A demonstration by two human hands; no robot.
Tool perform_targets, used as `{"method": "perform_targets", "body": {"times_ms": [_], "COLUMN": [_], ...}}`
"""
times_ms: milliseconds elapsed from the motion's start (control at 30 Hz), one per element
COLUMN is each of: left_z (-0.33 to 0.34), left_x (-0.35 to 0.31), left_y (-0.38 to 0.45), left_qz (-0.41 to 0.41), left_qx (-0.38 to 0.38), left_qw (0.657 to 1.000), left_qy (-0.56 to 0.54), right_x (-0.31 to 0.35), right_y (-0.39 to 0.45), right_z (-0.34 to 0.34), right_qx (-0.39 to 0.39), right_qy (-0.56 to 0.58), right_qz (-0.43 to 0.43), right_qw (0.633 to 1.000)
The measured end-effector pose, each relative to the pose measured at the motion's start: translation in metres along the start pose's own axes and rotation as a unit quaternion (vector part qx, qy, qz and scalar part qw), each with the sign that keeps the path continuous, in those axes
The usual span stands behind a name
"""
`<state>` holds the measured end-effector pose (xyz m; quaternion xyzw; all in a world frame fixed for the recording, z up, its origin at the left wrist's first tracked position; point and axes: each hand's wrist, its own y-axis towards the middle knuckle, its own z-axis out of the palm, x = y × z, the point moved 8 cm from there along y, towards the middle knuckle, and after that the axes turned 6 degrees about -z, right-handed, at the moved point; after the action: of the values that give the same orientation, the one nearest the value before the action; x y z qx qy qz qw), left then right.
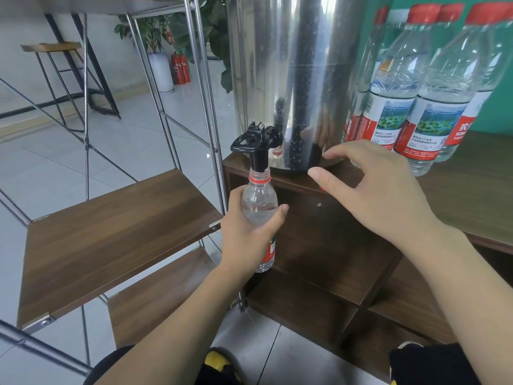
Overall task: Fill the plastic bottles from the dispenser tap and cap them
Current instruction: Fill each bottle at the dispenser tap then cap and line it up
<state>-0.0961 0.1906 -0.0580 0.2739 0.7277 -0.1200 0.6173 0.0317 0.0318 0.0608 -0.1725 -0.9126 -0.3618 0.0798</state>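
A small clear plastic bottle (259,207), uncapped, stands upright with its mouth right under the black tap (256,144) of the steel dispenser (288,79). The left hand (247,232) grips its body. The right hand (372,190) hovers over the wooden cabinet top (472,184), fingers spread and loose, a red cap (322,189) barely showing beneath. Capped bottles (410,107) stand beside the dispenser.

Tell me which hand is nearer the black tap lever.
Left. The left hand grips the small bottle whose mouth sits right under the black tap lever. The right hand hovers open off to the tap's right, in front of the steel dispenser.
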Motion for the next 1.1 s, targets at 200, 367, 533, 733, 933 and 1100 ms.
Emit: {"method": "perform_targets", "body": {"times_ms": [200,367,533,733,933,1100], "left_z": [-0.001,-0.001,-0.001,-0.001,0.0,-0.001], "left_x": [0.001,0.001,-0.002,0.0,0.0,0.001], "left_y": [0.0,0.0,-0.002,-0.002,-0.004,-0.005], "left_qz": [0.003,0.006,0.004,0.006,0.008,0.004], "left_qx": [-0.003,-0.003,0.002,0.008,0.01,0.014], "left_qw": [1.0,1.0,1.0,1.0,1.0,1.0], "left_qy": [-0.003,-0.005,-0.011,-0.018,-0.02,-0.026], "right_x": [0.043,0.073,0.09,0.092,0.095,0.097], "right_y": [0.014,0.03,0.048,0.054,0.053,0.053], "right_z": [-0.018,-0.024,-0.018,-0.004,-0.002,-0.002], "right_qx": [-0.061,-0.062,-0.025,-0.003,-0.011,-0.012], "right_qy": [0.041,0.085,0.097,0.116,0.122,0.118], "right_qz": [-0.068,-0.127,-0.173,-0.18,-0.186,-0.197], "right_qw": [0.995,0.986,0.98,0.977,0.975,0.973]}}
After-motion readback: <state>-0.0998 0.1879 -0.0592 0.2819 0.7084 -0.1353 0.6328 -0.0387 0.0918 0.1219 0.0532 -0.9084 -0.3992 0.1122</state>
